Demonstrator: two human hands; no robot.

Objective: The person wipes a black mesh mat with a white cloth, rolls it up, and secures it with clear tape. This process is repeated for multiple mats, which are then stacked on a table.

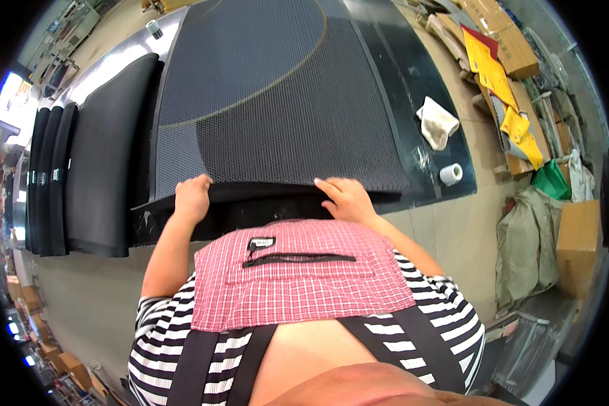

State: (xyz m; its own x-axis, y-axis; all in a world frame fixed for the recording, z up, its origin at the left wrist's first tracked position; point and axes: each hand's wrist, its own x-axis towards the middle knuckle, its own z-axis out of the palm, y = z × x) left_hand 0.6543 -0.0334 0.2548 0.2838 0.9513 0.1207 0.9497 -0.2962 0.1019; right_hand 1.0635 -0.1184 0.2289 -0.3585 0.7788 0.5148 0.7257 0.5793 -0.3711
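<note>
My left hand and right hand both pinch the near edge of the mesh sheet: dark grey, honeycomb-textured, broad, lying flat beyond my fingers.

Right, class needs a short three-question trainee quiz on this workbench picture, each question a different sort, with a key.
1. True or false: both hands rest on the near edge of the mesh sheet.
2. Which lies nearest the tape roll? A) white cloth B) yellow envelopes C) green bag
3. Fill in: the black mats lie to the person's ____ of the mesh sheet.

Key
1. True: the left hand and right hand both grip that edge.
2. A: the white cloth lies just beyond it; the yellow envelopes and green bag are off the bench.
3. left
</note>
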